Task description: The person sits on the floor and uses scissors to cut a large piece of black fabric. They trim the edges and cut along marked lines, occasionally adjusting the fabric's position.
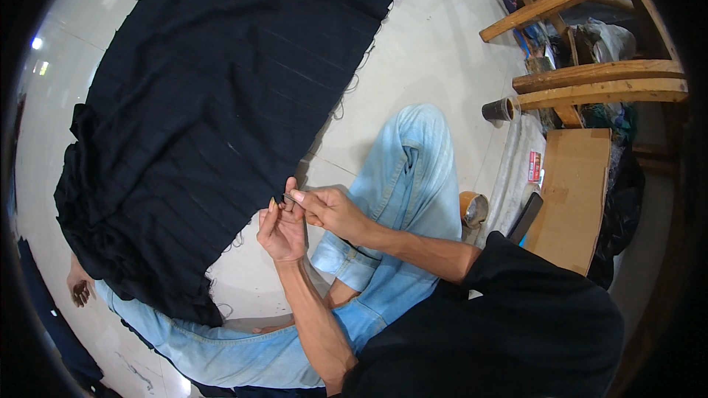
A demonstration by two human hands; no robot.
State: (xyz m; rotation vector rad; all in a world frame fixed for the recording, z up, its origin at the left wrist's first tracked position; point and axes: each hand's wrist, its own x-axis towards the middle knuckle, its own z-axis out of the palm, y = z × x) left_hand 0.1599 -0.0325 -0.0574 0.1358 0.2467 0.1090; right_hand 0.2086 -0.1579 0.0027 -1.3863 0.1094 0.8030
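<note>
A long black cloth (221,88) with frayed edges and loose threads is spread over the floor and across my left leg. My left hand (284,236), palm up, pinches the cloth's right edge between thumb and fingertips. Right beside it, almost touching, is my right hand (335,214), its thumb and index finger closed together at the same edge. Something thin and small shows at those fingertips, too small to name. Part of the pinched edge is hidden behind the fingers.
My legs in light blue jeans (413,169) lie bent on the pale tiled floor (420,59). On the right are wooden furniture legs (597,92), a dark cup (498,109), a round brown container (473,208), a small red box (535,167) and a cardboard sheet (571,199).
</note>
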